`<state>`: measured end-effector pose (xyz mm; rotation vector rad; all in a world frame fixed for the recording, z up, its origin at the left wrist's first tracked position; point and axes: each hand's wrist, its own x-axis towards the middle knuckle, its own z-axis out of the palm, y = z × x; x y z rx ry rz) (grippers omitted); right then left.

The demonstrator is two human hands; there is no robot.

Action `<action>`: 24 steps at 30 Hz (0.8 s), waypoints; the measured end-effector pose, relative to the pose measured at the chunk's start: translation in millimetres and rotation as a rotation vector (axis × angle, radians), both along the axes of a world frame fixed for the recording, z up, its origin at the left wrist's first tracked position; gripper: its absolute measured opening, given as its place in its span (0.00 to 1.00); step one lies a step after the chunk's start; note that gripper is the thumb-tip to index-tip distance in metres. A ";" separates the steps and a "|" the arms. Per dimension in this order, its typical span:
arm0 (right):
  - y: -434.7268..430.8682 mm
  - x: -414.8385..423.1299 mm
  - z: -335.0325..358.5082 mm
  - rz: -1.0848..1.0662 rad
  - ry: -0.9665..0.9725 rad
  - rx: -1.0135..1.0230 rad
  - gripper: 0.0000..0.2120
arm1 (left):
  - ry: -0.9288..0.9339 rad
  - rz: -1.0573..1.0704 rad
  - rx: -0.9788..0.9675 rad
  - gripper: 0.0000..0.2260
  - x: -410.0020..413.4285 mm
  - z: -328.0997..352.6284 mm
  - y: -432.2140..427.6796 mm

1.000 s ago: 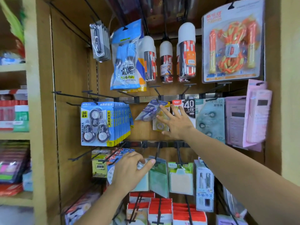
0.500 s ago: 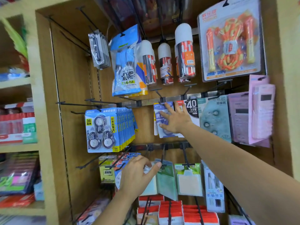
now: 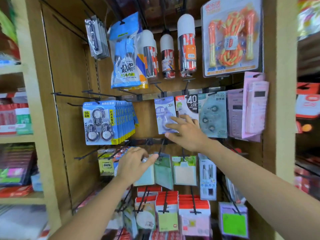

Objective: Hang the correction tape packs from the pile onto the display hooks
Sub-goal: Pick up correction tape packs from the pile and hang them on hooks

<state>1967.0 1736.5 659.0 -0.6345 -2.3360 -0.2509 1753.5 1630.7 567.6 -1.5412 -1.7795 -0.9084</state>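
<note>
A light blue correction tape pack (image 3: pixel 164 112) hangs flat from a black display hook (image 3: pixel 160 90) on the middle rail. My right hand (image 3: pixel 187 131) lies against its lower right corner with fingers spread straight and the thumb under its bottom edge. My left hand (image 3: pixel 134 163) is lower, in front of the bottom rail, its fingers curled round a pale pack (image 3: pixel 146 174) that it mostly hides. A thick row of blue three-tape packs (image 3: pixel 100 122) hangs to the left.
Bare black hooks (image 3: pixel 72 96) jut out at the left of the middle rail. Jump ropes (image 3: pixel 231 37) and cylinder tubes (image 3: pixel 187 49) hang above, pink calculators (image 3: pixel 254 106) at right, sticky-note packs (image 3: pixel 184 172) below. Wooden side panels close in the bay.
The light blue pack was tilted in my right hand and now hangs straight on the hook. My right hand has slid down to its lower edge. My left hand has barely moved.
</note>
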 end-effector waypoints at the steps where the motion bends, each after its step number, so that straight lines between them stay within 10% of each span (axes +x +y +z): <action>1: -12.3 9.8 -9.5 0.024 0.059 -0.021 0.24 | 0.015 0.019 -0.016 0.38 -0.1 3.1 -1.3; 11: -132.8 104.1 -210.1 0.227 0.442 -0.222 0.11 | -0.075 -0.011 0.092 0.17 47.5 -55.9 -61.7; 15: -174.0 137.9 -307.8 0.147 0.372 -0.422 0.10 | -0.306 -0.314 -0.159 0.12 81.0 -171.4 -131.2; 24: -279.1 196.3 -513.6 -0.162 0.102 -1.160 0.15 | -1.078 -0.153 -0.882 0.15 153.8 -439.7 -315.2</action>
